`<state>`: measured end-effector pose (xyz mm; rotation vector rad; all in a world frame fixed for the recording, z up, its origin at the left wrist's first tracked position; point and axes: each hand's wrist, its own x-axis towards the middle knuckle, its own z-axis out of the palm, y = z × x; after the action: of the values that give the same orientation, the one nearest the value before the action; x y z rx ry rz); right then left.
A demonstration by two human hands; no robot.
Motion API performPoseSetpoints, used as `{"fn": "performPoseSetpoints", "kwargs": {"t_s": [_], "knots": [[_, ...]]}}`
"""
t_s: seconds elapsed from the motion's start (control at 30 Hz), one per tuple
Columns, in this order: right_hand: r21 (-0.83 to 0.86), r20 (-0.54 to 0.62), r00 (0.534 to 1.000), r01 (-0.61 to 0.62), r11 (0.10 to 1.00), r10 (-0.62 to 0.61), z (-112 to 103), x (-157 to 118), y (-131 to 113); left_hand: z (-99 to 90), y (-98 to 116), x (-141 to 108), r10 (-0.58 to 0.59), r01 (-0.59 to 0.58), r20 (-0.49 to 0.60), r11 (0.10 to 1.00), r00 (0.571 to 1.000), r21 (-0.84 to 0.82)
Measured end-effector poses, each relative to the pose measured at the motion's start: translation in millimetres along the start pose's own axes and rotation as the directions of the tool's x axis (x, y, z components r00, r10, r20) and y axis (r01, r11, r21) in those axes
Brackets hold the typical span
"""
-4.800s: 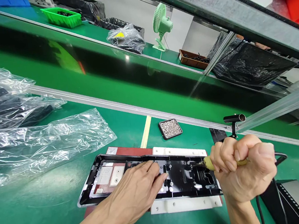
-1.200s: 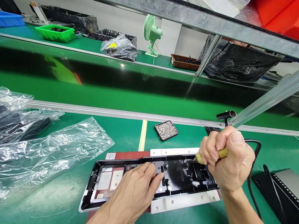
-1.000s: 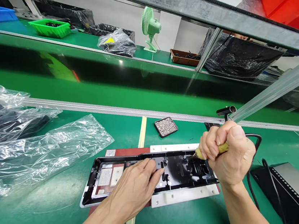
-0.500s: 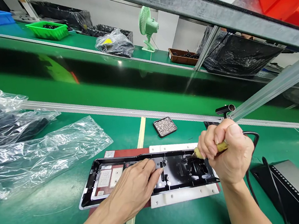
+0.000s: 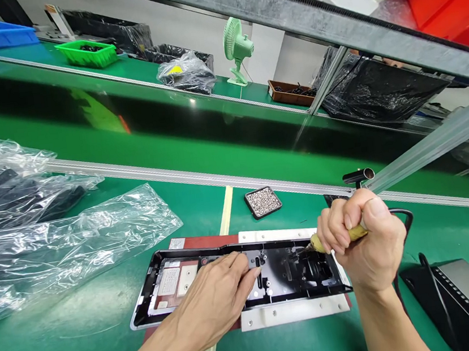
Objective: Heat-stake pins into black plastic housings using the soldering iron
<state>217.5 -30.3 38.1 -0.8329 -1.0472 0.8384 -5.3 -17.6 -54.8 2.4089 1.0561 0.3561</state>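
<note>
My right hand (image 5: pixel 365 245) is wrapped round the yellow handle of a soldering iron (image 5: pixel 317 243), its thumb on top and a black cord running off behind. The iron slants down to the left, and its tip reaches into the right half of a long black plastic housing (image 5: pixel 278 270); the exact contact point is too small to make out. Across the middle of that housing lies my left hand (image 5: pixel 220 285), fingers stretched out and slightly bent, palm down. Under the housing is a red-brown fixture board with white strips (image 5: pixel 294 311) along its front and back.
Beyond the housing sits a small black tray (image 5: pixel 263 201) of tiny metal pieces. Clear plastic bags (image 5: pixel 76 246) cover the left side. At right are a black-and-grey panel (image 5: pixel 467 300), a metal tube holder (image 5: pixel 358 176) and a slanting post. A shelf beam (image 5: pixel 305 19) crosses overhead.
The whole scene has shifted slightly right and down in the picture. Both hands keep nearly the same places over the housing, with the iron still in my right hand.
</note>
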Motion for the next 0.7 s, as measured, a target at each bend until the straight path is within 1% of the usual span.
{"fn": "performPoseSetpoints", "kwargs": {"t_s": [0.2,0.37,0.43,0.6,0.7], "knots": [[0.027,0.044,0.998,-0.039,0.999,0.038,-3.3,1.3,-2.0,0.3,-0.1,-0.2,0.008,-0.008,-0.010,1.000,1.000,0.010],[0.054,0.142,0.988,-0.070,0.996,0.062,-9.4,2.1,-3.6,0.5,-0.8,0.7,0.012,-0.012,-0.009,1.000,1.000,0.008],[0.062,0.164,0.985,-0.071,0.996,0.060,-10.1,2.3,-4.2,0.9,-1.4,0.3,0.006,-0.006,-0.001,1.000,1.000,0.002],[0.044,0.071,0.996,-0.056,0.997,0.053,-6.8,2.3,-5.0,2.0,-2.7,-0.8,-0.007,0.007,0.009,1.000,1.000,-0.016],[0.037,0.082,0.996,-0.044,0.998,0.041,-6.6,2.5,-4.8,2.3,-2.3,0.0,0.000,0.000,0.006,1.000,1.000,-0.011]]}}
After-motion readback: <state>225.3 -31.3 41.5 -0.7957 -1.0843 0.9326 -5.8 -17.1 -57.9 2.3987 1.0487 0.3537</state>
